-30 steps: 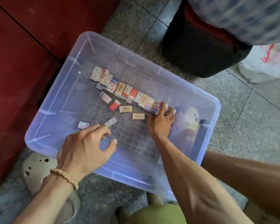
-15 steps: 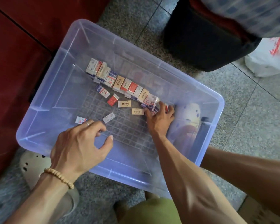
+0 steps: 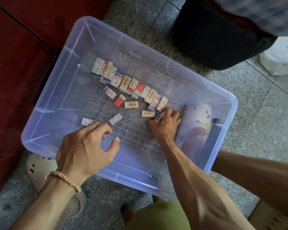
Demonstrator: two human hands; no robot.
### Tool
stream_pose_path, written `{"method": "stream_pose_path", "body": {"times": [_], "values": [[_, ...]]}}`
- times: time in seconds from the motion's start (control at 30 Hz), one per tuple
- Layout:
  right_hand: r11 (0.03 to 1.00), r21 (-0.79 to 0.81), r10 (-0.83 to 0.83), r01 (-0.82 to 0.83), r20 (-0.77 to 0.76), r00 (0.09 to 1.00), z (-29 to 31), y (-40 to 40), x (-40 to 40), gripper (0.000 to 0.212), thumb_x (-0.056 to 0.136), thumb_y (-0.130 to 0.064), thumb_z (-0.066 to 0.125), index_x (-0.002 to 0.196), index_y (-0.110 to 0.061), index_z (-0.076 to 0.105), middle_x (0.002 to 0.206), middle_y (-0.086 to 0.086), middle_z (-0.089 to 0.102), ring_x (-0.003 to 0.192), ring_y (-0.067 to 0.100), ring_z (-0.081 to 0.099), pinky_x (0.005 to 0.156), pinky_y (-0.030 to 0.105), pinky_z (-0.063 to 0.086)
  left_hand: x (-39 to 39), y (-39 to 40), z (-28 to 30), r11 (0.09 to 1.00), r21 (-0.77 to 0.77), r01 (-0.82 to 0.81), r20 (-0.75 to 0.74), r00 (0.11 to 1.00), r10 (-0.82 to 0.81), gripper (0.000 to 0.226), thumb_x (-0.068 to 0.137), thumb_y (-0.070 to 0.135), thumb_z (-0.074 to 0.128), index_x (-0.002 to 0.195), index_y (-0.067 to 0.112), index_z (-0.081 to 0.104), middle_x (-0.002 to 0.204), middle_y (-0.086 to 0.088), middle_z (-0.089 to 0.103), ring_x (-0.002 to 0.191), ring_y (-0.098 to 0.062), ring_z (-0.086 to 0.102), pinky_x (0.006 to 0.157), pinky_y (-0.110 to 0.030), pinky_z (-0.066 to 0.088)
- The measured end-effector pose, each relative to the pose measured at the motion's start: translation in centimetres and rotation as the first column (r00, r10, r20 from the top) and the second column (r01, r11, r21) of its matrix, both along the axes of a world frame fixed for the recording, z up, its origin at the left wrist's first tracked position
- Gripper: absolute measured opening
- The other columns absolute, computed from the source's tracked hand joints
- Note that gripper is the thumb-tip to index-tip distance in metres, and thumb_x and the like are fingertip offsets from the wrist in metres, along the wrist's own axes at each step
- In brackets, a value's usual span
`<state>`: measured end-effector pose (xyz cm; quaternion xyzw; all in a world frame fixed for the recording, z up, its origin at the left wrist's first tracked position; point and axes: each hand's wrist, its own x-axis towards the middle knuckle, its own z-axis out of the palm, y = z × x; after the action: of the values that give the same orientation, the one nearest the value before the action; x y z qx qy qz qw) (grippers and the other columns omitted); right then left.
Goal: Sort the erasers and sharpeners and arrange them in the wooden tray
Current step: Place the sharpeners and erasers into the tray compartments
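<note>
One head-worn camera looks steeply down from close above the clear plastic bin [image 3: 219,103], which fills mid-frame; grey tiled floor [image 3: 256,113] lies beyond the bin.

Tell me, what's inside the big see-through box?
Inside the clear plastic bin: a row of erasers along the far side and loose erasers lying flat. The right hand covers part of one eraser.

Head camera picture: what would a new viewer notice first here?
A diagonal row of small boxed erasers stands in the middle of a clear plastic bin on the floor. The right hand pinches one small box at the row's near end, while the left hand hovers loosely curled beside loose pieces.
</note>
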<state>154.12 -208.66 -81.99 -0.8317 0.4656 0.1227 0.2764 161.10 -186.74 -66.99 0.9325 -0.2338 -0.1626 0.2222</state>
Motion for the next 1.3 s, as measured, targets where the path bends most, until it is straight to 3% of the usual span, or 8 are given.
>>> {"method": "stream_pose_path", "body": {"times": [0.43,0.6,0.67,0.73,0.83,0.9,1.03,1.3], "values": [[0.969,-0.089,0.216,-0.232,-0.165,0.962,-0.4,1.6,-0.9,0.062,0.077,-0.008,0.061,0.135,-0.027,0.048,0.14,0.011,0.036,0.117,0.039,0.037,0.087,0.055,0.045,0.0,0.1,0.0,1.0,-0.008,-0.001,0.008,1.0,0.001,0.024,0.075,0.046,0.052,0.075,0.024,0.06,0.07,0.008,0.061,0.061,-0.024,0.064,0.048,-0.031,0.049],[0.973,0.184,-0.128,0.14,-0.075,0.989,1.2,2.1,-0.3,0.038,0.075,-0.021,0.069,0.109,-0.031,0.057,0.12,0.003,0.042,0.111,0.027,0.047,0.083,0.044,0.052,-0.1,0.0,0.0,0.999,-0.024,-0.021,-0.007,1.0,0.021,0.025,0.075,0.047,0.052,0.077,0.024,0.061,0.07,0.008,0.061,0.063,-0.024,0.065,0.05,-0.033,0.052],[0.809,0.449,-0.423,0.38,-0.003,0.906,2.9,2.3,0.3,0.028,0.076,-0.016,0.07,0.095,-0.03,0.055,0.106,0.009,0.055,0.079,0.022,0.064,0.057,0.035,0.056,-0.1,0.1,0.0,0.999,-0.024,-0.031,-0.014,0.999,0.031,0.025,0.075,0.048,0.052,0.077,0.024,0.06,0.07,0.008,0.061,0.063,-0.023,0.065,0.05,-0.033,0.052],[0.553,0.718,-0.598,0.424,-0.013,0.801,5.3,2.3,0.7,0.024,0.083,-0.003,0.064,0.092,-0.022,0.052,0.084,0.011,0.059,0.05,0.013,0.055,0.048,0.025,0.042,-0.1,0.2,0.0,0.999,-0.037,-0.035,-0.038,0.999,0.033,0.025,0.075,0.048,0.051,0.077,0.025,0.06,0.069,0.01,0.059,0.064,-0.021,0.065,0.051,-0.031,0.051],[0.15,0.97,-0.702,0.193,-0.033,0.712,9.1,2.6,1.3,0.028,0.071,0.002,0.059,0.093,-0.014,0.053,0.084,0.014,0.053,0.055,0.015,0.052,0.056,0.026,0.044,0.0,0.3,0.3,0.995,-0.09,-0.038,-0.082,0.996,0.03,0.024,0.077,0.048,0.05,0.077,0.026,0.061,0.069,0.013,0.054,0.065,-0.015,0.063,0.055,-0.03,0.052],[0.035,0.997,-0.672,0.067,-0.026,0.74,11.3,2.9,2.0,0.028,0.068,-0.002,0.06,0.092,-0.013,0.056,0.096,0.016,0.055,0.077,0.023,0.059,0.075,0.035,0.052,0.0,0.2,1.0,0.991,-0.13,-0.045,-0.099,0.995,0.032,0.024,0.079,0.048,0.049,0.079,0.027,0.061,0.07,0.013,0.056,0.064,-0.012,0.061,0.057,-0.033,0.053],[-0.065,0.995,-0.661,-0.079,0.017,0.75,15.3,3.9,4.0,0.04,0.059,-0.007,0.065,0.097,-0.007,0.054,0.1,0.015,0.054,0.093,0.03,0.055,0.081,0.041,0.048,-0.4,-0.4,4.3,0.972,-0.222,-0.077,-0.1,0.993,0.056,0.034,0.081,0.058,0.051,0.086,0.027,0.064,0.073,0.013,0.059,0.065,-0.008,0.059,0.06,-0.032,0.054],[0.057,0.986,-0.674,-0.156,0.154,0.723,22.8,6.6,5.8,0.023,0.065,-0.006,0.059,0.086,-0.015,0.056,0.081,0.012,0.052,0.073,0.025,0.053,0.071,0.039,0.046,-0.7,-2.1,11.1,0.906,-0.317,-0.279,-0.146,0.959,0.244,0.032,0.071,0.057,0.06,0.084,0.028,0.065,0.079,0.014,0.063,0.072,-0.003,0.063,0.072,-0.032,0.053]]}}
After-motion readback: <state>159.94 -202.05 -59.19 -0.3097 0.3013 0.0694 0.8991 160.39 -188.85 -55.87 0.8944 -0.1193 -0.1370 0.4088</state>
